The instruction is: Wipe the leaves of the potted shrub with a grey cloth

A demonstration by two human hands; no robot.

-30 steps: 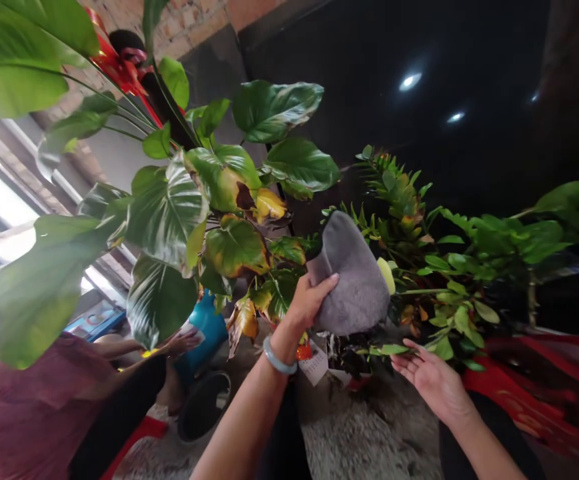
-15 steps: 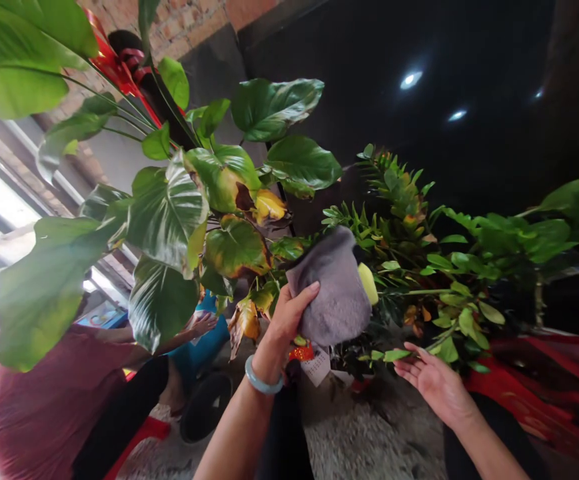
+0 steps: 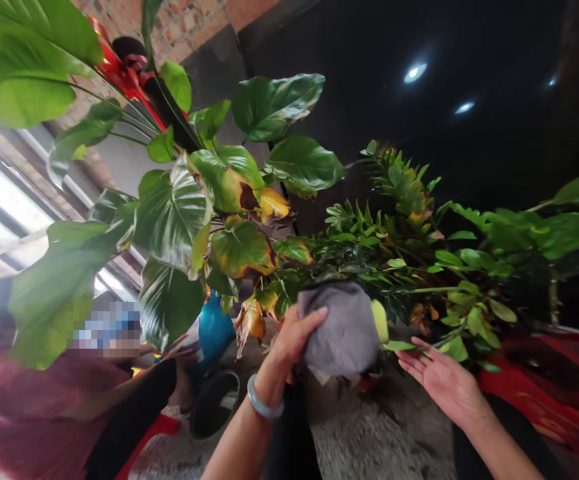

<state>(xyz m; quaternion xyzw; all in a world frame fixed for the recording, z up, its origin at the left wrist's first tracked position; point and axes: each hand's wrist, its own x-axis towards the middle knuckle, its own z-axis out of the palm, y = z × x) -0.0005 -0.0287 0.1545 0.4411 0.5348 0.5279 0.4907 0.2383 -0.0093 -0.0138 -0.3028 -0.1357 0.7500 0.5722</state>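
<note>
Head view puts the grey plush cloth in front of you, hanging low over the floor between your two hands and just left of a small green leaf on the leafy shrub. To handle this well, let your right hand bear the leaf from beneath, so that any push from the cloth meets your fingers and not the stem alone. Press lightly and along the leaf, and gather the cloth's loose edge so it does not snag the neighbouring shoots. Mind the browned leaf of the large-leaved plant above your wrist; it looks likely to tear if brushed.

As for grip, your left hand grasps the cloth by its near edge, thumb on top; the fingers beneath are hidden. A yellow piece shows at the cloth's far edge, and whether it belongs to the cloth is unclear. Your right hand lies palm up, fingers loosely spread and slightly curled, closed round nothing that shows. Its fingertips seem to meet the leaf, but you cannot tell from here how firmly.
</note>
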